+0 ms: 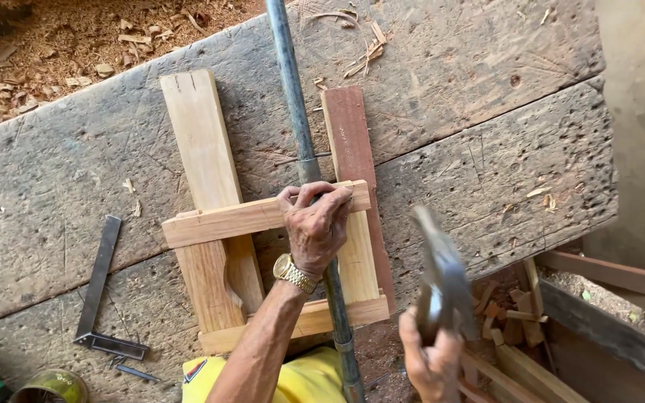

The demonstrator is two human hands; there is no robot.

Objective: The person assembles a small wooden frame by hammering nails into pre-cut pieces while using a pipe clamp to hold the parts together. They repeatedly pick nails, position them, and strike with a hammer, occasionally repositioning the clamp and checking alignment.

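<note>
Head view looks straight down on a worn, pitted workbench (pixel 487 149) made of two grey planks, with sawdust and wood chips on the ground beyond its far edge.

On the bench lies a wooden frame (pixel 263 254) of pale, freshly cut boards. It has a wide upright board on the left with a small notch at its far end and a curved cut-out along its right edge lower down. A narrower upright on the right sits partly over a reddish-brown board (pixel 352 142). Two cross rails join them: the upper one runs at a slight tilt across both uprights, the lower one lies at the near edge. The joints look rough and unfinished, and the wood is bare.

A long metal pipe (pixel 296 112) runs from the far edge of the bench down through the middle of the frame, passing under the upper rail.

The left hand (pixel 316 227), with a gold wristwatch (pixel 295 273), is closed over the upper rail where it crosses the pipe, fingers curled over the far edge and pressing down. The right hand (pixel 431 362) is wrapped around the handle of a hammer (pixel 442 280), whose head is raised and blurred, just right of the frame.

A metal square (pixel 102 291) lies on the bench left of the frame, with a round tin (pixel 50 386) at the near-left corner.
</note>
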